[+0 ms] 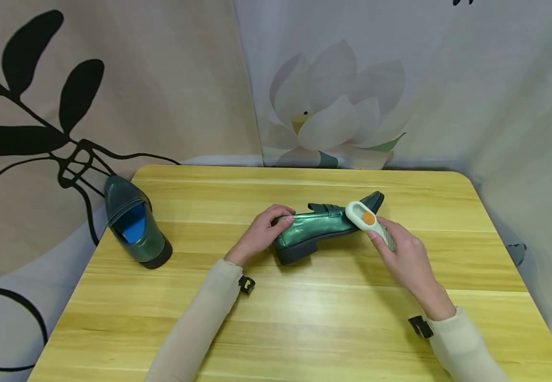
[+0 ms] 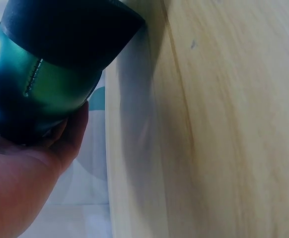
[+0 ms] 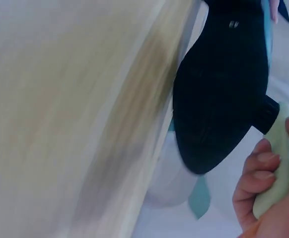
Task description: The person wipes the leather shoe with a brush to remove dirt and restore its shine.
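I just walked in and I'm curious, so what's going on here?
Someone is working over a green shoe with both hands. The left hand grips it at the heel end, and the right hand holds what looks like a pale-handled brush, its dark head at the front part of the shoe. A second shoe sits at the left edge of the wooden table.
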The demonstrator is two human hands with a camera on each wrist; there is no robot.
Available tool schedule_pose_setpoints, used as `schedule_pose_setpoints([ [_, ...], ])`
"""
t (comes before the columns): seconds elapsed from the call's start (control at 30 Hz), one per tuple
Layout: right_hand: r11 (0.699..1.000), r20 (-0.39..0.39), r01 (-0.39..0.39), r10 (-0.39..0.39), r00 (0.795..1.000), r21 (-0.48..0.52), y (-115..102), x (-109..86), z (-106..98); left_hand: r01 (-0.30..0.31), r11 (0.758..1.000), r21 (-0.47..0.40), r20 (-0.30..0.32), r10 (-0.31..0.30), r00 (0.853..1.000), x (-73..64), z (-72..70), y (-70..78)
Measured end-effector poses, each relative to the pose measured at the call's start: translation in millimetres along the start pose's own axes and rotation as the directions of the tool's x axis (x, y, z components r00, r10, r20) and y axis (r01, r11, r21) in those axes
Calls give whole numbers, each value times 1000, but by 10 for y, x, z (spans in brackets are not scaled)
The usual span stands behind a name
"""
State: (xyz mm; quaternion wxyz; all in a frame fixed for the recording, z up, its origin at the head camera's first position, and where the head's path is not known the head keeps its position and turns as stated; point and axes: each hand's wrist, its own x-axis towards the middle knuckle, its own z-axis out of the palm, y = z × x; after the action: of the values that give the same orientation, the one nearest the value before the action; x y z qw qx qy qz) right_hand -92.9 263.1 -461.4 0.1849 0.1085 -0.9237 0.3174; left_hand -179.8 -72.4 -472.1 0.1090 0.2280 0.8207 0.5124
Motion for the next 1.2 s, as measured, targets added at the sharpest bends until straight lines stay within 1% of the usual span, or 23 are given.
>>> schedule_pose_setpoints([
  [0.17, 994, -17, -108, 108, 994, 3, 252, 87, -64, -7, 1000, -6, -13, 7, 1000, 11, 14, -24],
  [0.27, 986, -2, -166, 166, 986, -13, 406, 187, -107, -9, 1000, -11, -21, 9, 1000, 13, 19, -33],
  [0.37, 974, 31, -221, 222, 975, -42, 544, 300, -157, -5, 1000, -16, -22, 5, 1000, 11, 26, -40],
  [0.47, 964, 77, -259, 264, 962, -61, 653, 388, -204, 0, 1000, -18, -21, -1, 1000, 10, 36, -46],
  [0.57, 957, 120, -283, 288, 950, -61, 690, 406, -234, 5, 1000, -14, -17, -5, 1000, 10, 43, -54],
  [0.63, 959, 131, -279, 284, 950, -58, 653, 372, -246, 3, 1000, -11, -17, -3, 1000, 10, 44, -56],
  [0.73, 967, 122, -250, 254, 959, -47, 526, 263, -253, -3, 1000, -11, -21, 3, 1000, 9, 38, -52],
  [0.83, 979, 106, -200, 203, 974, -36, 348, 123, -246, -8, 1000, -11, -24, 8, 1000, 6, 28, -43],
  [0.97, 994, 92, -107, 109, 990, -27, 164, -36, -227, -10, 1000, -8, -26, 10, 1000, 4, 18, -37],
  [1.07, 997, 81, -62, 65, 995, -36, 133, -16, -264, -27, 1000, -8, -28, 27, 999, 4, 18, -29],
  [1.13, 996, 75, -73, 76, 994, -49, 161, 74, -329, -52, 999, -5, -25, 51, 998, 11, 22, -11],
  [1.2, 992, 73, -110, 115, 991, -65, 230, 195, -402, -95, 995, 10, -25, 95, 995, 26, 25, 16],
])
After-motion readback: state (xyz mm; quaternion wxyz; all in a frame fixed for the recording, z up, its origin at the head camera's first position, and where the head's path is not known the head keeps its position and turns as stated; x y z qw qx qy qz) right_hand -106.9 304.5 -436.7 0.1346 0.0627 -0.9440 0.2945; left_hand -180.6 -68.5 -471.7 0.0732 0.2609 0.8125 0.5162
